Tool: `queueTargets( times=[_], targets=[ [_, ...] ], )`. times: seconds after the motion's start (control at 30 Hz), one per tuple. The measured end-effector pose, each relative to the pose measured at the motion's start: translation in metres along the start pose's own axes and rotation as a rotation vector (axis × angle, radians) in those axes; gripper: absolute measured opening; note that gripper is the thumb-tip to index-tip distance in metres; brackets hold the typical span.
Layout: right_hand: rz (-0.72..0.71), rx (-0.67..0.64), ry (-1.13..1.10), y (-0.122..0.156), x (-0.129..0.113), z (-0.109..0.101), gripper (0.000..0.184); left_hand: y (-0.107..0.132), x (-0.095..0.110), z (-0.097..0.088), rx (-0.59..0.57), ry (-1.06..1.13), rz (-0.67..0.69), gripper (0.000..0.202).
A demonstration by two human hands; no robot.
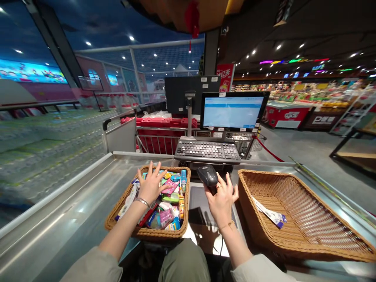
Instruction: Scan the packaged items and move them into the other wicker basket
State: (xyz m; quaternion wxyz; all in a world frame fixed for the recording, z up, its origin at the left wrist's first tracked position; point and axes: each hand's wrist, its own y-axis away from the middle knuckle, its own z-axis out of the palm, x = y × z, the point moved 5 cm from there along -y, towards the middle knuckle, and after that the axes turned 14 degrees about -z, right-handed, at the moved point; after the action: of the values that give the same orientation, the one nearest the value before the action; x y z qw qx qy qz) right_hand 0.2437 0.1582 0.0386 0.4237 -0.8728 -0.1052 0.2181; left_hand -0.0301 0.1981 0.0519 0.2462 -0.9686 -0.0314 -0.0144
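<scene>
My left hand point(151, 184) is over the left wicker basket point(110, 223), fingers spread, palm down. Small packaged goods fill this basket, among them a pink packet point(166, 218), a blue bottle point(183, 181) and an orange-yellow bottle point(181, 207). Whether the fingertips touch any of them I cannot tell. In my right hand point(221, 201) is a black barcode scanner point(207, 175), its head raised between the two baskets. The hand covers most of its handle. A slim white-and-purple packet point(270, 213) lies in the right wicker basket point(305, 203).
Beyond the baskets stand a black keyboard point(208, 150) and a lit monitor point(233, 111), with a second screen point(179, 94) turned away. The metal counter point(73, 219) has a raised rim. A shopping cart point(158, 141) is behind it.
</scene>
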Motion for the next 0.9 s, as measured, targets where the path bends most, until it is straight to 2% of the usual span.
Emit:
queueTargets(
  times=[0.17, 0.3, 0.63, 0.9],
  targets=[
    [-0.006, -0.029, -0.040, 0.004, -0.006, 0.012, 0.026, 0.023, 0.000, 0.002, -0.012, -0.022, -0.126, 0.055],
    [-0.005, -0.054, -0.057, 0.007, -0.010, 0.018, 0.025, 0.037, 0.008, 0.007, -0.007, -0.042, -0.154, 0.062],
    [-0.021, -0.045, -0.064, 0.011, -0.013, 0.021, 0.022, 0.044, 0.012, 0.024, -0.087, -0.177, -0.267, 0.076],
    [-0.036, -0.025, -0.059, 0.011, -0.010, 0.015, 0.021, 0.041, 0.012, 0.015, -0.089, -0.154, -0.291, 0.058]
  ],
)
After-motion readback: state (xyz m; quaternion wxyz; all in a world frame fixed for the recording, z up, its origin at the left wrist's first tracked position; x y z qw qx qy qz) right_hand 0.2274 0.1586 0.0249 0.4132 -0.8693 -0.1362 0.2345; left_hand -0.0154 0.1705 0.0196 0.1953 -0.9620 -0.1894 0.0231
